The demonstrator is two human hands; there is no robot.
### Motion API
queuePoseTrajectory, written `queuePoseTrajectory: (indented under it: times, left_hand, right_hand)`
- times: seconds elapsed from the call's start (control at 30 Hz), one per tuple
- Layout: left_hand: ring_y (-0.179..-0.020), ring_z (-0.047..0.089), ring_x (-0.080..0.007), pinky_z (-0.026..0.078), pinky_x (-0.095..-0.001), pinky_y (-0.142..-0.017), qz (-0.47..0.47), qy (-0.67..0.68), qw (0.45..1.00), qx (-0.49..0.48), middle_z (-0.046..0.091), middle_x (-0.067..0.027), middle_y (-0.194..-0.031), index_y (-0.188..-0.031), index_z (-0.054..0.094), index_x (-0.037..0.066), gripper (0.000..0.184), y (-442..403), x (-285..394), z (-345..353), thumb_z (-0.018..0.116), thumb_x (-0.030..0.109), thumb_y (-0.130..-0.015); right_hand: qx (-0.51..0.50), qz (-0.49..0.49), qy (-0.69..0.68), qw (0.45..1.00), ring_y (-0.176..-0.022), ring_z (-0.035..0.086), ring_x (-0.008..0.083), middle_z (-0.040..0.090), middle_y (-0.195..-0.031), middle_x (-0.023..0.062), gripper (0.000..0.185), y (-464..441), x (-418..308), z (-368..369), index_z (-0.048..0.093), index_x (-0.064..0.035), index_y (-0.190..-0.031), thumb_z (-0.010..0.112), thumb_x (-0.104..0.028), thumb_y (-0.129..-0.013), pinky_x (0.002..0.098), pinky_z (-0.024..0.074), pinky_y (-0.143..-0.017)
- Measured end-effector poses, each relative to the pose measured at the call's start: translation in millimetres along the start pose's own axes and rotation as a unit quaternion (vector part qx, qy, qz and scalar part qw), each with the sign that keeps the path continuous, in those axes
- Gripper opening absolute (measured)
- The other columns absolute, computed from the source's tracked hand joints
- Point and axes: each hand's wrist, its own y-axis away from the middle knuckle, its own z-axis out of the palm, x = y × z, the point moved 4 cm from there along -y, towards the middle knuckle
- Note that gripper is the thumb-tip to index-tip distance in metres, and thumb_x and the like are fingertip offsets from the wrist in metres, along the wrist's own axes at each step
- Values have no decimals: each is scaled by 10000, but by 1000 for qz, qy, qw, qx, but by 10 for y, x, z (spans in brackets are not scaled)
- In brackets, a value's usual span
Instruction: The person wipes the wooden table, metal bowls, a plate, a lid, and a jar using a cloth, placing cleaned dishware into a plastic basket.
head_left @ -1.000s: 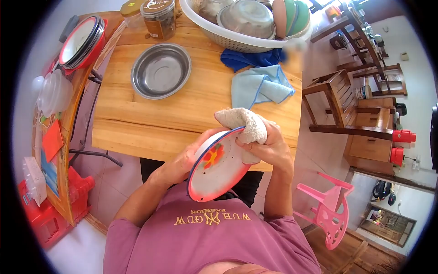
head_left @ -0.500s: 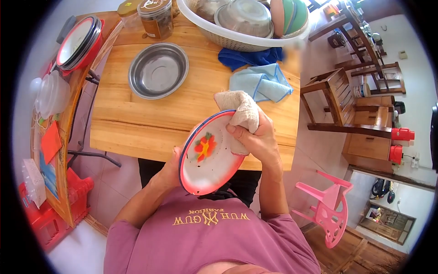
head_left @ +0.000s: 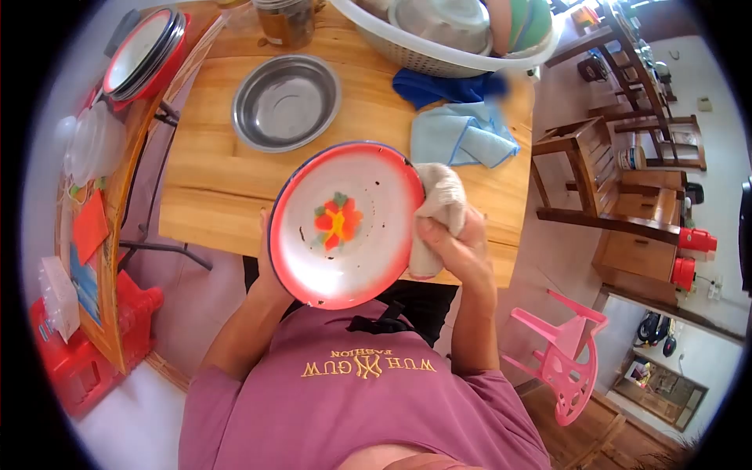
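A white enamel plate [head_left: 345,251] with a red rim and a flower at its centre faces up toward me above the table's near edge. My left hand [head_left: 269,270] grips its left side, the fingers mostly hidden behind it. At the right rim my right hand [head_left: 462,247] is closed on a cream cloth [head_left: 440,196], pressing it against the plate. Beyond the plate a steel bowl [head_left: 287,103] rests on the wooden table [head_left: 211,168]. A light blue cloth [head_left: 462,135] and a dark blue cloth [head_left: 439,86] lie to its right.
A white basket [head_left: 415,59] of bowls stands at the table's far side, near a jar [head_left: 286,23]. Stacked plates [head_left: 141,55] sit on a side table at left. On the right are a pink plastic chair [head_left: 568,352] and a wooden chair [head_left: 591,176].
The plate has turned from a steep tilt to face the camera, and has risen a little. My right hand, with the cream cloth, has moved slightly right along with its rim.
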Motion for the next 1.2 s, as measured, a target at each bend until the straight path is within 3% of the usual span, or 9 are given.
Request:
queuePoseTrajectory:
  times: [0.07, 0.13, 0.2, 0.23, 0.33, 0.43, 0.53, 1.03, 1.2]
  left_hand:
    - [-1407, 396, -312, 356, -487, -1148, 22, 91, 995, 28, 346, -140, -1571, -1547, 297, 98, 763, -9, -12, -77, 264, 646, -1017]
    - [-1383, 426, -287, 373, -466, -1138, 16, -58, 967, 247, 392, -128, -1541, -1533, 323, 90, 732, -45, -45, -50, 259, 619, -1031]
    - [-1359, 454, -270, 394, -451, -1123, 59, 25, 997, 34, 419, -119, -1521, -1518, 342, 85, 706, -176, -48, 39, 278, 599, -1039]
    - [-1356, 457, -266, 397, -448, -1122, 61, -3, 998, 33, 422, -117, -1519, -1516, 344, 84, 701, -196, -81, 75, 283, 595, -1040]
    - [-1347, 470, -254, 406, -430, -1117, 10, -146, 962, 231, 437, -108, -1507, -1507, 353, 81, 682, -258, -169, 253, 305, 580, -1044]
    - [-1439, 360, -259, 311, -453, -1183, 12, -238, 957, 166, 356, -90, -1573, -1561, 269, 108, 668, -377, -270, 380, 282, 544, -1056]
    - [-1459, 323, -227, 254, -414, -1205, 46, -301, 938, 166, 328, -86, -1589, -1564, 256, 99, 703, -469, -303, 416, 330, 566, -1044]
    - [-1242, 537, -204, 428, -405, -1077, -7, -120, 986, 119, 553, -80, -1339, -1407, 457, 92, 645, -258, -241, 146, 468, 589, -996]
    - [-1152, 566, -219, 478, -425, -1000, 15, -137, 976, 168, 567, -84, -1269, -1392, 459, 76, 649, -294, -49, 165, 485, 584, -989]
  right_hand:
    - [84, -25, -11, 996, -922, 596, 105, 646, -1013, 22, 293, 23, 31, -54, 614, 7, -1155, 688, -188, -949, 278, 499, -796]
    - [156, -35, -35, 987, -936, 601, 106, 647, -1027, 22, 285, 7, 72, -125, 613, 9, -1168, 666, -185, -966, 275, 500, -800]
    - [224, -43, -41, 973, -970, 609, 110, 651, -1064, 27, 295, -23, 59, -229, 607, 12, -1207, 657, -158, -972, 276, 503, -826]
    - [246, -45, -42, 967, -982, 611, 111, 653, -1077, 29, 299, -45, 23, -238, 605, 13, -1220, 653, -150, -974, 276, 504, -835]
    - [190, -144, 55, 970, -1105, 598, 237, 535, -1280, 150, 472, -137, -186, 11, 530, 30, -1313, 633, 13, -853, 350, 507, -911]
    - [61, -227, 301, 924, -1292, 518, 360, 506, -1403, 229, 571, -272, -262, 348, 507, 43, -1371, 651, 21, -819, 426, 418, -1079]
    - [16, -245, 348, 905, -1345, 425, 470, 416, -1473, 301, 589, -212, -268, 661, 502, 56, -1381, 620, 12, -806, 456, 334, -1141]
    - [-222, -179, 53, 957, -1091, 567, 349, 605, -1150, 145, 500, 11, -428, 558, 640, -7, -1211, 693, -19, -714, 416, 427, -968]
    - [-267, -186, -75, 943, -991, 631, 354, 664, -1102, 197, 525, 27, -442, 190, 645, 49, -1186, 614, -235, -745, 426, 468, -909]
